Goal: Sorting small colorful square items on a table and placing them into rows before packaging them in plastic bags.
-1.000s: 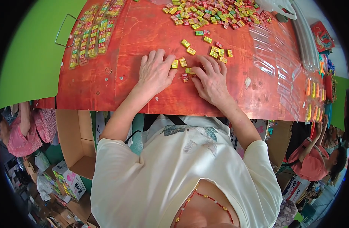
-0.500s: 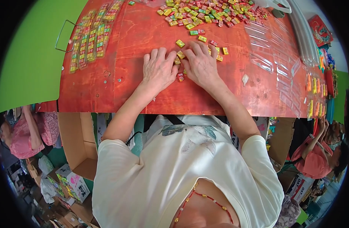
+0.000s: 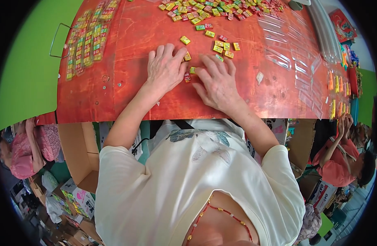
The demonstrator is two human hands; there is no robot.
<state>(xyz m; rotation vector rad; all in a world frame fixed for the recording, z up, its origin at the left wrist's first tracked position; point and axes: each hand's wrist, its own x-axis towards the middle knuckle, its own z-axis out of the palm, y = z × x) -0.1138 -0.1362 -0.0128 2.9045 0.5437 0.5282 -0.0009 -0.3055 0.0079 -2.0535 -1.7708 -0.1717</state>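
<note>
Red-topped, our table [image 3: 127, 94] carries one big candy heap [image 3: 221, 8] at its far edge (too many to count). Both our hands lie flat, fingers spread, grasping nothing: left hand [image 3: 166, 69], right hand [image 3: 217, 82]. Between them sit two small candies [image 3: 190, 74]; four yellow ones [image 3: 226, 47] lie just beyond.

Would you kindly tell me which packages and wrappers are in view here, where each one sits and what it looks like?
Small wrapped sweets: loose heap at the table's far edge; yellow, green, red squares.
Filled sleeves: rows at far left; clear strips of mixed colours.
Empty clear sleeves: spread at right; flat, see-through.
Sweets by the left hand and right hand: a few yellow and red ones.
Cardboard boxes: below the table, brown.
</note>
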